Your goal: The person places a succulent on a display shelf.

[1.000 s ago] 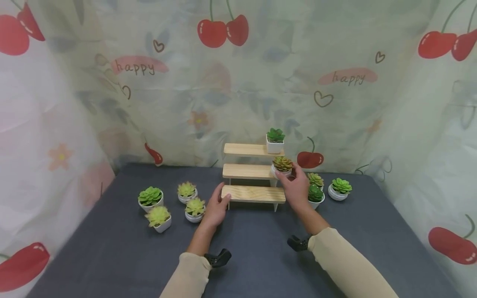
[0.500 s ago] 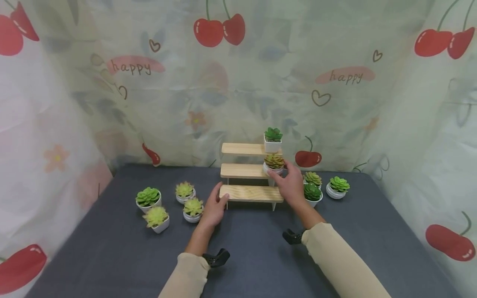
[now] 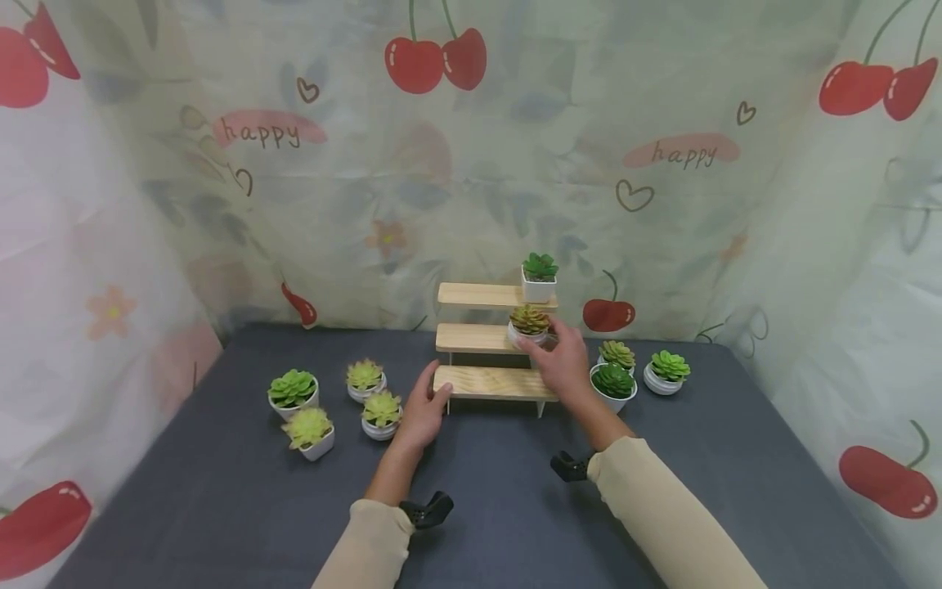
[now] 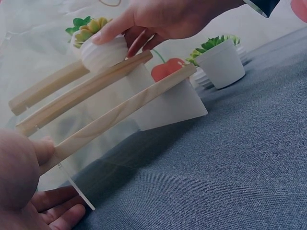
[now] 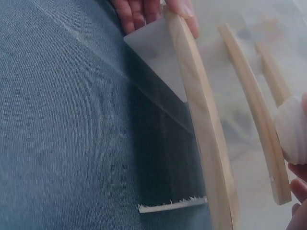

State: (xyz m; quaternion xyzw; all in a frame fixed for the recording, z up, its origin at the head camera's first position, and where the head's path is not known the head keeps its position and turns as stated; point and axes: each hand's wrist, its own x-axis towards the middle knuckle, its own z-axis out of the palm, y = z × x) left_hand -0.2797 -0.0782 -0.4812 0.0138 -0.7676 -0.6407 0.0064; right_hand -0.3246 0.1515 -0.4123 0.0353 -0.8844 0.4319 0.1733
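My right hand (image 3: 568, 364) pinches a reddish-green potted succulent (image 3: 528, 325) in a round white pot, at the right part of the middle step of a three-tier wooden display stand (image 3: 496, 383). In the left wrist view the white pot (image 4: 103, 55) sits at or just above that step; contact is hard to tell. My left hand (image 3: 421, 415) holds the left end of the lowest step, thumb on top and fingers down by the clear side panel (image 4: 76, 187). A green succulent in a square white pot (image 3: 540, 282) stands on the top step's right end.
Left of the stand, several potted succulents (image 3: 294, 390) stand on the dark cloth-covered table (image 3: 486, 507). More stand to the right, among them a dark green one (image 3: 613, 383) close to my right forearm and a bright green one (image 3: 666, 372). A printed curtain (image 3: 471, 164) hangs behind.
My right hand has moved left with the reddish-green succulent, from the middle step's right end inward along it. The left hand keeps its place on the stand.
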